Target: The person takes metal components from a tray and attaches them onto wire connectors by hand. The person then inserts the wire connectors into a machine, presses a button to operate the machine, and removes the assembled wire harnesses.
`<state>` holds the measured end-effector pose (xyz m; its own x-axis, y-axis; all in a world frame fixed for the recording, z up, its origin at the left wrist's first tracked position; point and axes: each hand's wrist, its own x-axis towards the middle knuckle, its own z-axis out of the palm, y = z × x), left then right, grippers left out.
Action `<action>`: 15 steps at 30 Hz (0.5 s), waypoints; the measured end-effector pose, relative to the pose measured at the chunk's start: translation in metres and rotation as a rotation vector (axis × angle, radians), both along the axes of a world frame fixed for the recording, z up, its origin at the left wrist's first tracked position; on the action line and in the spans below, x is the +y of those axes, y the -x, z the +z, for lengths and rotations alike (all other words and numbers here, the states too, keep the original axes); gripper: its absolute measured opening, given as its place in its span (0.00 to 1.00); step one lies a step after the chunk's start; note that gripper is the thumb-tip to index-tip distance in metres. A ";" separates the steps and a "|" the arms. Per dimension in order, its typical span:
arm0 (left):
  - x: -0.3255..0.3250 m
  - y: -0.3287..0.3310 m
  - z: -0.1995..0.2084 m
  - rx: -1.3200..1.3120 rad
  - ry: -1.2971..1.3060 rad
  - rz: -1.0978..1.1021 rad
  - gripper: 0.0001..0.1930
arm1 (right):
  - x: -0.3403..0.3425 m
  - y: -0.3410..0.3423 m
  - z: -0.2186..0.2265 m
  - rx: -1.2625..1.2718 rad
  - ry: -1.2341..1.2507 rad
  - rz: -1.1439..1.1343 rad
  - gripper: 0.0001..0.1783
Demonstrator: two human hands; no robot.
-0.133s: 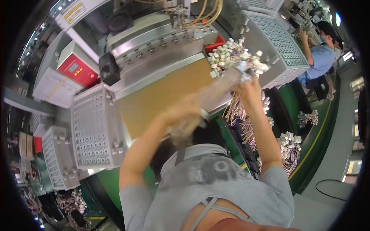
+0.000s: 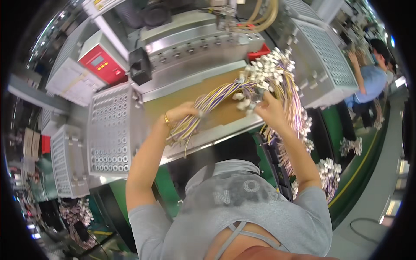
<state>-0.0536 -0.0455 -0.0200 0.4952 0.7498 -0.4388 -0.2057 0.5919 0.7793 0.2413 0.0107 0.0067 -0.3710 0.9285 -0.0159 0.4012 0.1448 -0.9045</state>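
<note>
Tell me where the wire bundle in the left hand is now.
In the head view, the wire bundle stretches over the tan work surface near centre, from the left hand to the white connectors beside the right hand.

All positions are relative to the surface (image 2: 164, 106), viewed from the person's side. The wire bundle (image 2: 219, 94) extends over the surface, from its left half toward its right rear corner (contact cannot be determined). The connector pile (image 2: 269, 66) is at that corner. The rail (image 2: 190, 52) runs behind the surface. The control unit (image 2: 102, 63) is behind and left; the left box (image 2: 110, 130) is at the left end; the right box (image 2: 310, 80) is to the right.
</note>
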 end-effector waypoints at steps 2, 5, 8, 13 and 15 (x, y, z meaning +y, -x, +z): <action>0.000 0.030 -0.022 -0.017 0.051 -0.016 0.21 | 0.018 0.040 0.004 -0.227 -0.727 0.233 0.30; -0.006 0.024 0.012 -0.076 0.024 -0.026 0.20 | 0.042 0.097 -0.006 -0.240 -1.019 0.511 0.29; 0.001 0.041 0.025 0.046 -0.019 -0.153 0.22 | 0.065 0.116 -0.028 -0.313 -1.035 0.663 0.20; 0.011 0.103 0.010 0.257 -0.066 -0.262 0.26 | 0.088 0.130 0.004 -0.400 -1.156 0.702 0.14; 0.019 0.111 0.033 0.232 0.058 -0.228 0.28 | 0.094 0.136 0.014 -0.387 -1.190 0.696 0.12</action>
